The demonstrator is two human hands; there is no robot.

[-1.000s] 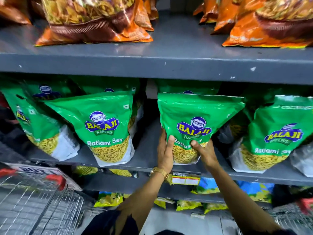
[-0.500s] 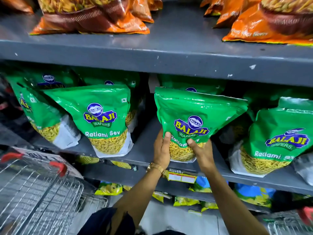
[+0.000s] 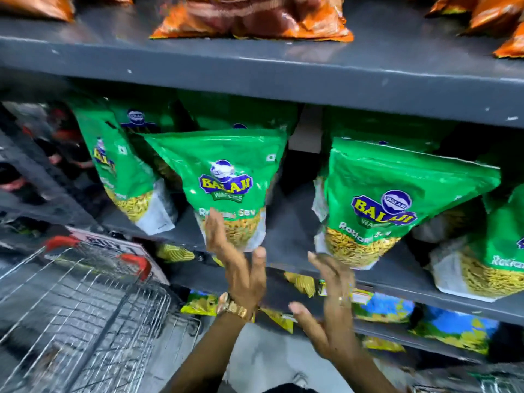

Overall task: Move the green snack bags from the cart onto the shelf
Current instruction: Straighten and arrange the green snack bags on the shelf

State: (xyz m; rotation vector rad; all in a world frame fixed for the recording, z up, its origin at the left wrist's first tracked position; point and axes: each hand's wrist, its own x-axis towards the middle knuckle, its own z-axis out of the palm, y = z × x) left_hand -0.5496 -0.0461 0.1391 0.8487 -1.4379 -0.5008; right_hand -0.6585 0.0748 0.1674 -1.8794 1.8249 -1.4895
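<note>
Several green snack bags stand along the grey middle shelf [image 3: 286, 251]. One green bag [image 3: 391, 194] leans at centre right, free of both hands. Another green bag [image 3: 226, 177] stands left of it. My left hand [image 3: 241, 265], wearing a gold watch, is raised with fingers spread, its fingertips in front of that left bag's lower edge. My right hand [image 3: 331, 304] is open too, just below and left of the centre-right bag, holding nothing. The wire cart [image 3: 85, 321] with red handles sits at lower left; no green bags show in it.
Orange snack bags [image 3: 249, 18] lie on the upper shelf. Yellow and blue bags [image 3: 391, 307] fill the lower shelf. More green bags [image 3: 504, 251] crowd the right end, and one green bag [image 3: 124, 171] stands at the left.
Both hands have let go of the green bag, which now stands on the shelf. The hands have dropped lower and opened. The view has swung left toward the cart.
</note>
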